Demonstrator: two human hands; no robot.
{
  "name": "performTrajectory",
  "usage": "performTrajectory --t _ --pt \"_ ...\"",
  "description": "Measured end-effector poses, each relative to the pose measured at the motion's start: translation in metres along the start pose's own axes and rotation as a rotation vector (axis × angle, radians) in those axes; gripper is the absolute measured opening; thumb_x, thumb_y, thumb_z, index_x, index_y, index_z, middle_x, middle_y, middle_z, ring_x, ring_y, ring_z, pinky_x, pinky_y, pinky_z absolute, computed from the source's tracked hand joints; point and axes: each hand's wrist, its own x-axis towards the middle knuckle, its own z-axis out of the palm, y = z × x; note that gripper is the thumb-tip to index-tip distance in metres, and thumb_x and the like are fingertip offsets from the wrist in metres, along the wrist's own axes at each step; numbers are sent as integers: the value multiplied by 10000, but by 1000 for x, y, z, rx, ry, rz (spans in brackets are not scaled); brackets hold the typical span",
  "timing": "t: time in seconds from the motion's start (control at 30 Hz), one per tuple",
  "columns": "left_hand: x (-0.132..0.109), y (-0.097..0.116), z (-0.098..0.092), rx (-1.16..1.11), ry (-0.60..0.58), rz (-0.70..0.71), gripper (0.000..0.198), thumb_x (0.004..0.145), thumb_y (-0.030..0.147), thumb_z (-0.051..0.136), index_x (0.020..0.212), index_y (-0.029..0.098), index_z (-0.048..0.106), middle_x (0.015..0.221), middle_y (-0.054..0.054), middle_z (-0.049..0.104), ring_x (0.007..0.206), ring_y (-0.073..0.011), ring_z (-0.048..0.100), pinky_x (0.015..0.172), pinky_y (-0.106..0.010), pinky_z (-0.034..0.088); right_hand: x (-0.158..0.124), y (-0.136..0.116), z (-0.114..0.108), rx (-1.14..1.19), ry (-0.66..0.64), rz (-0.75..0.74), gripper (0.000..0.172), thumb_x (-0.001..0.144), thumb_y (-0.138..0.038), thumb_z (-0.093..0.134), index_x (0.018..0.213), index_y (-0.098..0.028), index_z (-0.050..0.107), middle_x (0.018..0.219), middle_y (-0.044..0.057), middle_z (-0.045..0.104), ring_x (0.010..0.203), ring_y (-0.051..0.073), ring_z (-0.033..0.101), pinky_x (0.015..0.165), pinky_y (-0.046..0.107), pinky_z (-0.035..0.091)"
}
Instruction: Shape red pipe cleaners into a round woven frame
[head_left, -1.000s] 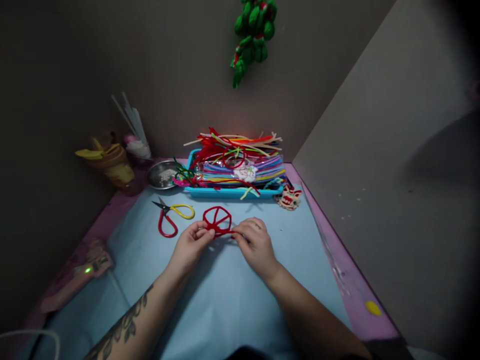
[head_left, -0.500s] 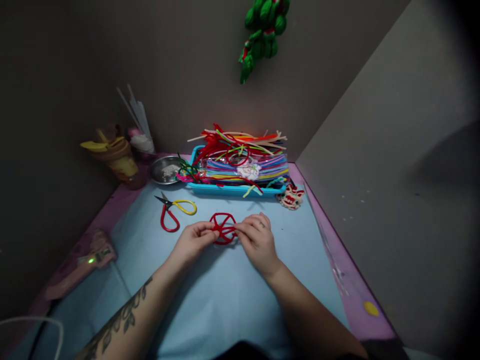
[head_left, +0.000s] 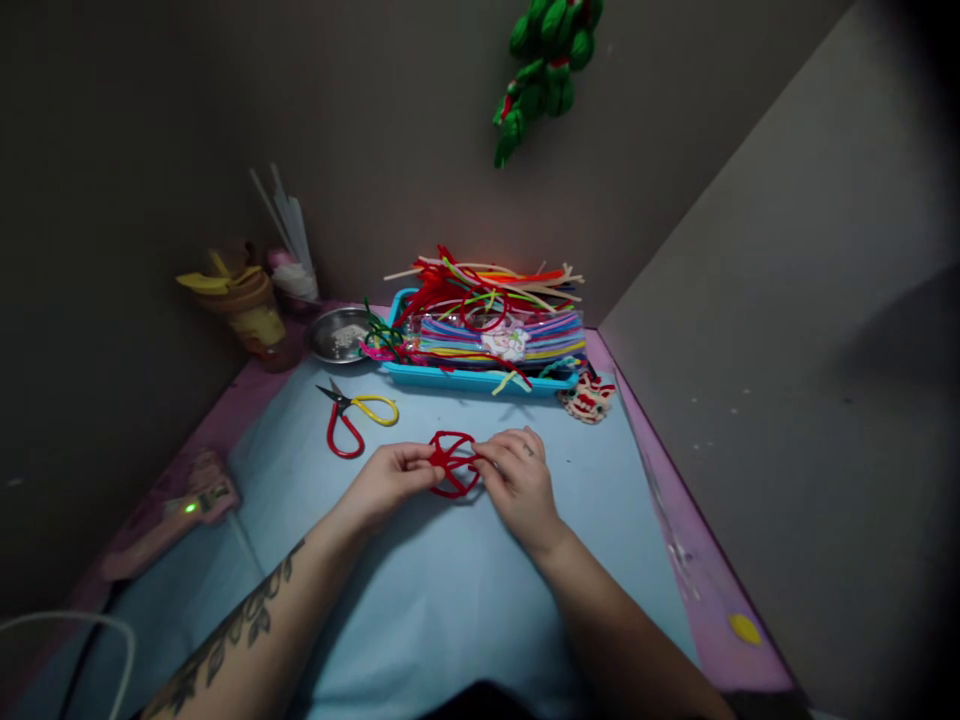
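A red wheel-shaped frame, which looks bent from pipe cleaners, is held between my hands above the blue cloth. It has a ring with spokes meeting near its middle. My left hand pinches it at the left, thumb and fingers close to the hub. On the opposite side, my right hand has thumb and fingertips closed on the frame's right edge; the fingers partly cover that spot. Left of the frame lie scissors with one red and one yellow handle, blades apart.
Behind the hands, a blue tray holds colourful pipe cleaners. A metal bowl with small white bits stands left of it, and a lion-face piece right. A pink glue gun, its green light on, lies at the left. Walls border the table.
The red frame has turned and tilted slightly in my hands, and its outline looks less round. Both hands keep their pinch. The whole view has shifted a little.
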Motion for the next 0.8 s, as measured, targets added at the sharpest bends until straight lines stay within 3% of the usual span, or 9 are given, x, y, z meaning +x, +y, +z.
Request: performTrajectory --t 0.13,0.27,0.53,0.8 --pt "0 1 -1 -44 48 17 382 469 260 902 788 118 749 699 -56 742 600 -135 623 654 -255 463 0 4 -1 -15 25 35 145 896 -210 594 1020 -231 666 880 45 700 911 227 585 953 469 401" --pt "0 4 -1 -53 132 67 408 457 273 903 793 112 738 693 -57 737 595 -139 628 644 -251 462 2 3 -5 48 19 31 76 891 -203 589 901 -219 662 832 41 689 862 214 585 872 424 440" --pt "2 7 -1 -102 304 164 487 399 335 913 790 129 708 620 -10 699 560 -131 619 605 -242 454 1 -7 0 325 -223 153 106 827 -166 592 792 -205 684 755 33 652 758 176 606 663 289 486" --pt "1 8 -1 -122 294 135 484 390 309 920 789 130 712 657 -29 727 577 -132 632 615 -241 471 -7 2 6 127 -216 246 128 853 -211 592 805 -216 711 600 -14 642 577 147 601 576 253 459"
